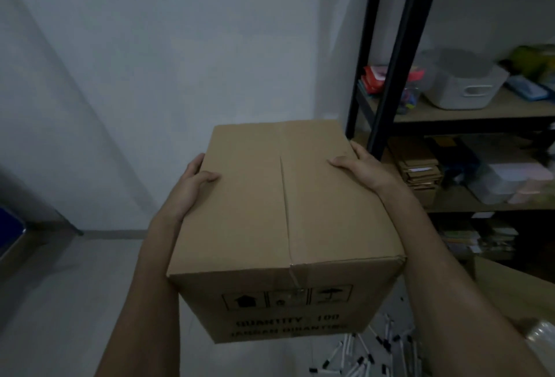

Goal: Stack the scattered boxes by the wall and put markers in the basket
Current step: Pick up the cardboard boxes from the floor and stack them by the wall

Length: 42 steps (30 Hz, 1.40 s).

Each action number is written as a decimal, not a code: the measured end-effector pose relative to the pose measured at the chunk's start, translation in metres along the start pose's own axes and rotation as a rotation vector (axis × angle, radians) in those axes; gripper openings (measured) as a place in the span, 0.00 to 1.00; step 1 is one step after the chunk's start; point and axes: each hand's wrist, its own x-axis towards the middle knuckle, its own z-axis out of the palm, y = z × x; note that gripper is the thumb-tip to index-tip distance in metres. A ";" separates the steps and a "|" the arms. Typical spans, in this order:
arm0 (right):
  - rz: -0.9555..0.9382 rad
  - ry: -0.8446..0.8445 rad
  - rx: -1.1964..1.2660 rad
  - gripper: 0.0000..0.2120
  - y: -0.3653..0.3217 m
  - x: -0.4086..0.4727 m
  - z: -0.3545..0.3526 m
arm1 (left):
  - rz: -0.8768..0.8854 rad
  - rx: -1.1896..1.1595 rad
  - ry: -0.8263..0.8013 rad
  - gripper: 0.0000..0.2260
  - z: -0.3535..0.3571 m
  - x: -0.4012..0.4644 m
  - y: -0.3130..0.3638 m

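Above the pale floor point(60, 301), I held the taped brown cardboard box point(282, 226) between left hand point(192, 184) and right hand point(360, 168), fingers curled over its sides; unstacked, white markers point(375, 355) still scattered below.
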 end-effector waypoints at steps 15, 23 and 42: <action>-0.074 0.035 -0.007 0.54 -0.077 0.143 0.032 | 0.049 -0.011 -0.042 0.16 -0.021 0.162 0.041; -0.056 0.077 0.051 0.52 -0.075 0.188 0.072 | 0.099 0.016 -0.090 0.25 -0.051 0.237 0.043; 0.032 0.142 0.027 0.36 0.336 0.345 0.207 | -0.016 0.019 -0.145 0.24 -0.014 0.357 -0.419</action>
